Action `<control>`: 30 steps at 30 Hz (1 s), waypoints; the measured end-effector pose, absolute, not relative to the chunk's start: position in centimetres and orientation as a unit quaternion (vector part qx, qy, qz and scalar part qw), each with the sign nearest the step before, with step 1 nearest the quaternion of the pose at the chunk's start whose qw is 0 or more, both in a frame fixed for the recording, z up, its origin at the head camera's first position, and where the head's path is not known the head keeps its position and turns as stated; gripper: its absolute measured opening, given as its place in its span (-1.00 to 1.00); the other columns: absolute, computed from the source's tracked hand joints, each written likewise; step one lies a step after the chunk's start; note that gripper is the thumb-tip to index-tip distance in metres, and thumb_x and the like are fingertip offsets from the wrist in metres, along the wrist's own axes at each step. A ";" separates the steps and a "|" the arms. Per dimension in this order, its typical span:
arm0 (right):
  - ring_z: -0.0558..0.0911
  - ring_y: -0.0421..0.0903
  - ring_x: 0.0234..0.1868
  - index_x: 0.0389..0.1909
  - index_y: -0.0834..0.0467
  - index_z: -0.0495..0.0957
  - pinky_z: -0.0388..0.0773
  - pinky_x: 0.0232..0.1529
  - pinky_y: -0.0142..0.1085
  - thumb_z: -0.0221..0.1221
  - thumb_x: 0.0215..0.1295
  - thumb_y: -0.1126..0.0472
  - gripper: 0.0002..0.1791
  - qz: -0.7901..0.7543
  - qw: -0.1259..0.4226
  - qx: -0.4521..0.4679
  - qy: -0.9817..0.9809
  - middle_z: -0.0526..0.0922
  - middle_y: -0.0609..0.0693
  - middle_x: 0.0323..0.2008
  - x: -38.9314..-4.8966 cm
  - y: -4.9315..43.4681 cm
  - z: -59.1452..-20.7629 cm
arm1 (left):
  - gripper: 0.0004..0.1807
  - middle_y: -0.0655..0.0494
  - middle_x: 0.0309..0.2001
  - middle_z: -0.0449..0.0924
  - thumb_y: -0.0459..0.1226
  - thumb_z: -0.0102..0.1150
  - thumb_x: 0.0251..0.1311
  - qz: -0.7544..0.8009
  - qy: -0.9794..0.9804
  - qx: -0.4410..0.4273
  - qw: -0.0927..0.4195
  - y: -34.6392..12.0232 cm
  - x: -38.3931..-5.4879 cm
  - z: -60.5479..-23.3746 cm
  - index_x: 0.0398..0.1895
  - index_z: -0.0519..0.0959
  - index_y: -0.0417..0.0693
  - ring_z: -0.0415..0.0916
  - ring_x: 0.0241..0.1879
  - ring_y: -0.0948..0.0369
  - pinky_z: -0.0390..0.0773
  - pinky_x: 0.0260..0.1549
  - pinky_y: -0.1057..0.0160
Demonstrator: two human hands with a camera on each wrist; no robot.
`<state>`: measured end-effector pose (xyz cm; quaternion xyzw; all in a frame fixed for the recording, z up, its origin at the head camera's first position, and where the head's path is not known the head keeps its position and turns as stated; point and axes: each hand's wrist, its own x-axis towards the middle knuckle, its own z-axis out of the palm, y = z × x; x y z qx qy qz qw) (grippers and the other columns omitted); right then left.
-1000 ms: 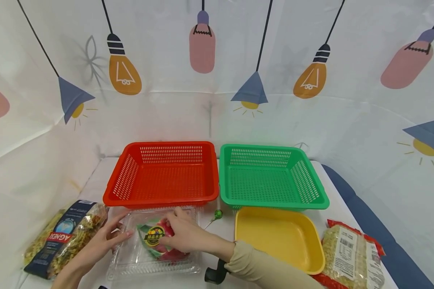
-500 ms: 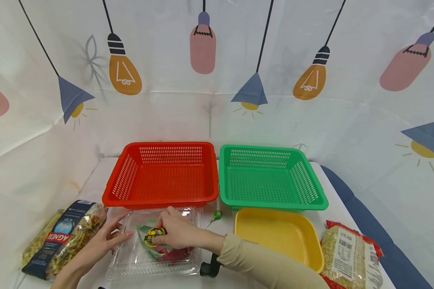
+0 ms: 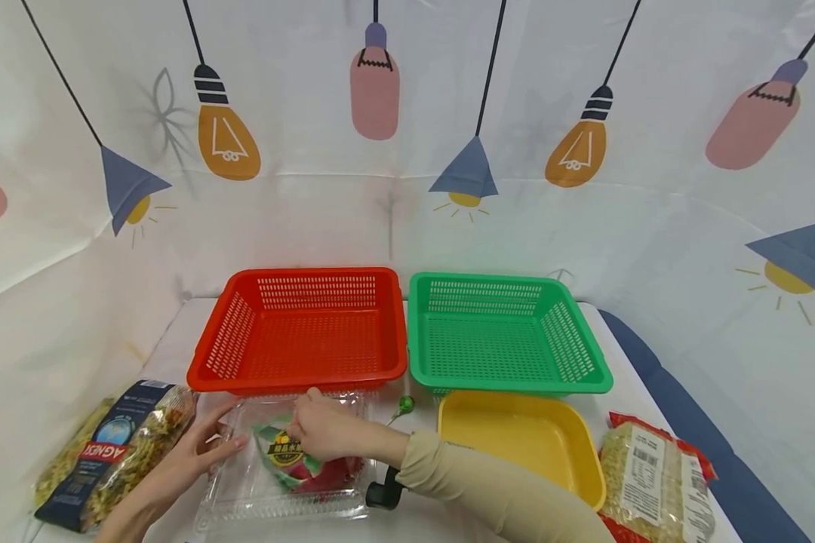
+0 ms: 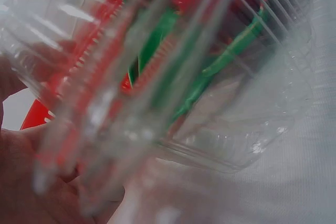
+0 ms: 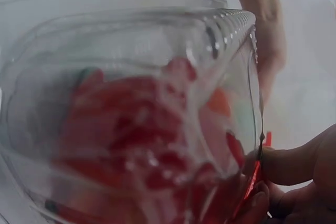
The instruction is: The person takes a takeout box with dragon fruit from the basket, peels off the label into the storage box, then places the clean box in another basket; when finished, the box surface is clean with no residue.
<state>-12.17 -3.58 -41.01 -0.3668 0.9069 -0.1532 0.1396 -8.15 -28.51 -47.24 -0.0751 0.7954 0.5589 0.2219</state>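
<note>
A clear plastic clamshell box (image 3: 244, 494) holds a red and green dragon fruit (image 3: 336, 475). A round black and gold label (image 3: 284, 448) sits on its lid. My right hand (image 3: 329, 427) reaches across the lid, its curled fingers at the label's right edge. In the right wrist view, the thumb (image 5: 291, 165) and a finger pinch close against the lid's surface, partly hidden by plastic and the frame edge. At the box's left side, my left hand (image 3: 193, 456) touches the edge with loosely bent fingers and thumb spread; the left wrist view is blurred there.
Behind the box stand a red basket (image 3: 207, 377) and a green basket (image 3: 509, 387). A yellow bin (image 3: 516, 445) is to the right, beside a bag of pasta (image 3: 641, 483). An AGNESI pasta bag (image 3: 112, 452) lies left. A green lollipop (image 3: 405, 405) lies between box and bin.
My right hand has shifted a little left over the lid, its fingers curling more at the label. The left hand and the box have stayed nearly in place.
</note>
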 end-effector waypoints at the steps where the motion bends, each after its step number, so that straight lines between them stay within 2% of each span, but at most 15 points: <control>1: 0.36 -0.31 -0.26 -0.35 0.08 0.65 0.28 -0.35 -0.54 0.12 0.47 0.10 -0.77 -0.144 0.137 -0.369 0.908 0.45 -0.17 -0.35 -12.1 -3.6 -41.0 | -0.15 -0.16 0.10 0.16 -0.11 0.07 0.45 0.558 0.796 -0.077 0.223 -28.6 -8.2 -47.3 0.60 -0.18 -0.05 0.33 0.01 0.01 0.46 -0.32 0.20; 7: 0.38 -0.30 -0.23 -0.30 0.06 0.66 0.27 -0.35 -0.55 0.10 0.48 0.07 -0.76 -0.126 0.130 -0.377 0.908 0.47 -0.18 -0.34 -11.9 -3.7 -40.8 | -0.14 -0.26 0.29 0.03 -0.06 0.05 0.46 0.553 0.797 -0.083 0.228 -28.8 -8.4 -47.5 0.60 -0.20 -0.06 0.23 0.21 -0.20 0.49 -0.12 0.12; 12: 0.36 -0.32 -0.28 -0.28 0.07 0.61 0.25 -0.36 -0.55 0.10 0.48 0.08 -0.81 -0.146 0.135 -0.372 0.907 0.44 -0.18 -0.35 -11.9 -3.6 -40.9 | -0.13 -0.26 0.26 0.06 -0.08 0.06 0.45 0.554 0.797 -0.078 0.227 -28.9 -8.3 -47.4 0.60 -0.20 -0.07 0.25 0.20 -0.19 0.50 -0.11 0.09; 18: 0.33 -0.33 -0.33 -0.26 0.09 0.53 0.28 -0.37 -0.53 0.08 0.49 0.08 -0.82 -0.205 0.156 -0.358 0.897 0.42 -0.16 -0.34 -12.0 -3.2 -40.9 | -0.12 -0.33 0.43 -0.12 -0.08 0.06 0.46 0.559 0.794 -0.068 0.230 -29.0 -8.1 -47.3 0.60 -0.23 -0.07 0.12 0.32 -0.37 0.55 -0.03 -0.05; 23: 0.32 -0.32 -0.38 -0.32 0.11 0.49 0.28 -0.38 -0.52 0.07 0.50 0.10 -0.80 -0.267 0.182 -0.352 0.878 0.39 -0.15 -0.38 -12.3 -2.7 -40.8 | -0.12 -0.34 0.46 -0.17 -0.08 0.05 0.46 0.561 0.793 -0.065 0.229 -29.0 -8.2 -47.3 0.60 -0.24 -0.08 0.08 0.35 -0.40 0.55 0.00 -0.10; 26: 0.33 -0.30 -0.47 -0.34 0.12 0.44 0.30 -0.43 -0.50 0.06 0.50 0.13 -0.80 -0.327 0.216 -0.331 0.858 0.38 -0.13 -0.45 -12.8 -2.2 -40.9 | -0.12 -0.34 0.44 -0.08 -0.09 0.07 0.45 0.560 0.795 -0.063 0.224 -28.9 -8.1 -47.3 0.60 -0.21 -0.09 0.17 0.31 -0.35 0.56 -0.02 -0.06; 30: 0.34 -0.26 -0.54 -0.32 0.09 0.40 0.28 -0.51 -0.46 0.06 0.51 0.13 -0.82 -0.381 0.249 -0.299 0.839 0.38 -0.12 -0.51 -13.1 -1.1 -40.6 | -0.14 -0.24 0.21 0.16 -0.10 0.08 0.44 0.554 0.800 -0.067 0.220 -28.8 -8.2 -47.4 0.59 -0.17 -0.10 0.36 0.10 -0.10 0.51 -0.20 0.11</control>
